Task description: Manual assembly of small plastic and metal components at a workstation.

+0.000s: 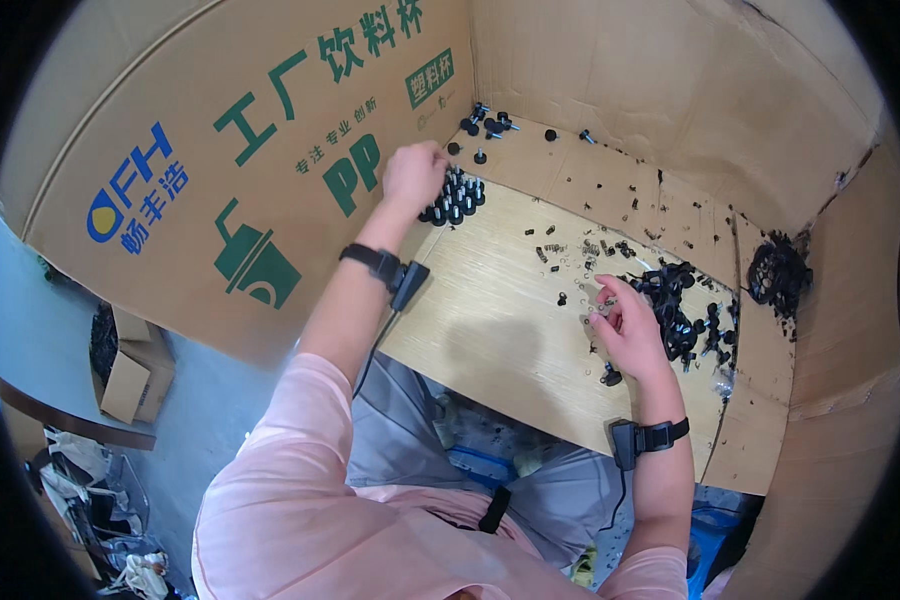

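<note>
My left hand [415, 177] reaches to the far left of the board, beside a tight cluster of black round-headed screws [456, 200]. These stand heads down, with their metal shanks pointing up. Its fingers are bent together and point downward; whatever they may hold is hidden. Over the right part of the board hovers my right hand [627, 328], thumb and forefinger curved with a gap between them. Small springs [588, 250] and tiny rings lie scattered close to its fingertips. Just beyond that hand is a heap of black parts [673, 300], some with metal shanks.
Cardboard walls [610, 70] rise behind and on both sides of the pale wooden board [490, 320]. More black-headed screws [492, 125] lie loose in the far left corner. A tangled black bundle [778, 272] sits at the right. Cabled black straps [375, 265] circle both wrists.
</note>
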Available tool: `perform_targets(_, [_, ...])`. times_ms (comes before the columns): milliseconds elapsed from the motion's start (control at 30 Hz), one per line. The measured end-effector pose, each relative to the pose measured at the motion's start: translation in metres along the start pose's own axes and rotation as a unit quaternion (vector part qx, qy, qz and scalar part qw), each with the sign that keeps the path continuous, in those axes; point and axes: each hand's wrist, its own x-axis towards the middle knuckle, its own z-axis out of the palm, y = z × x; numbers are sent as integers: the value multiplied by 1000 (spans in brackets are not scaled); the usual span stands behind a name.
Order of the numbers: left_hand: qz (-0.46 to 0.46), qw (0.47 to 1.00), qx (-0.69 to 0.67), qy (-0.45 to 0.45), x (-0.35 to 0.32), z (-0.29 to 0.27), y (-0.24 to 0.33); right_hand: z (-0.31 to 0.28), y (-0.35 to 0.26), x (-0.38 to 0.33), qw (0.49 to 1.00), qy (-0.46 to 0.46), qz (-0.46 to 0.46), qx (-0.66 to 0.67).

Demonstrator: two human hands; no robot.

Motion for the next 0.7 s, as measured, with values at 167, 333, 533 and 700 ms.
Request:
perform_targets(167, [-35, 994, 80, -64, 30, 14, -25, -3, 1, 0, 999, -41, -14, -20])
perform_targets(333, [-33, 989, 132, -63, 35, 25, -27, -7, -2, -2, 999, -41, -22, -22])
perform_targets(533, [2, 994, 113, 0, 14, 8, -5, -9, -4, -1, 995, 12, -85, -59])
perform_targets(700, [85, 973, -195, -91, -39, 9, 67, -27, 13, -1, 954, 233, -181, -41])
